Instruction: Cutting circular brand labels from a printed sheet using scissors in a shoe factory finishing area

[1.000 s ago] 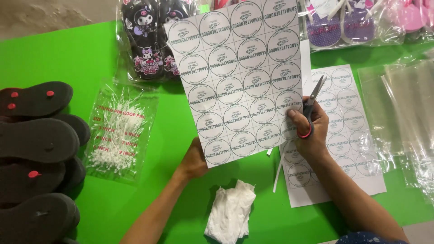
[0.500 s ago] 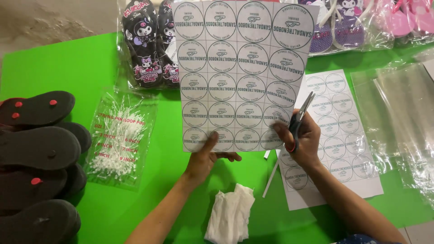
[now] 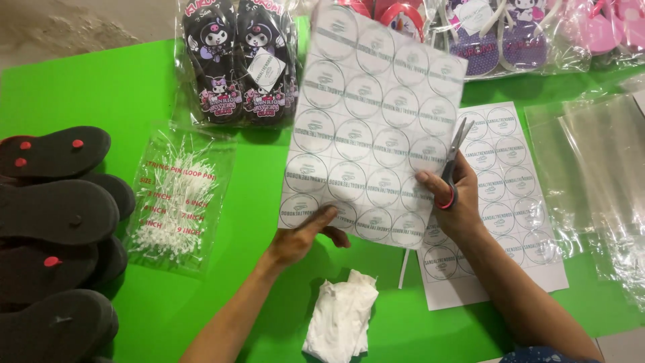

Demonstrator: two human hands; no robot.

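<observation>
A white sheet of round printed labels [image 3: 373, 128] is held up over the green table [image 3: 114, 87]. My left hand [image 3: 302, 235] pinches its lower left corner. My right hand [image 3: 451, 202] grips its lower right edge and also holds small scissors [image 3: 453, 161] with a red handle loop, blades pointing up against the sheet. A second label sheet [image 3: 510, 202] lies flat under my right forearm.
Stacked black sandal soles [image 3: 54, 222] fill the left edge. A clear bag of white loop pins [image 3: 176, 202] lies beside them. A crumpled white cloth [image 3: 342, 319] sits near me. Bagged cartoon sandals [image 3: 238, 60] line the far edge; clear bags [image 3: 601, 168] lie right.
The held label sheet has turned and tilted, its top now leaning right. My left hand shifted along the bottom edge toward the left corner. My right hand still holds scissors and sheet.
</observation>
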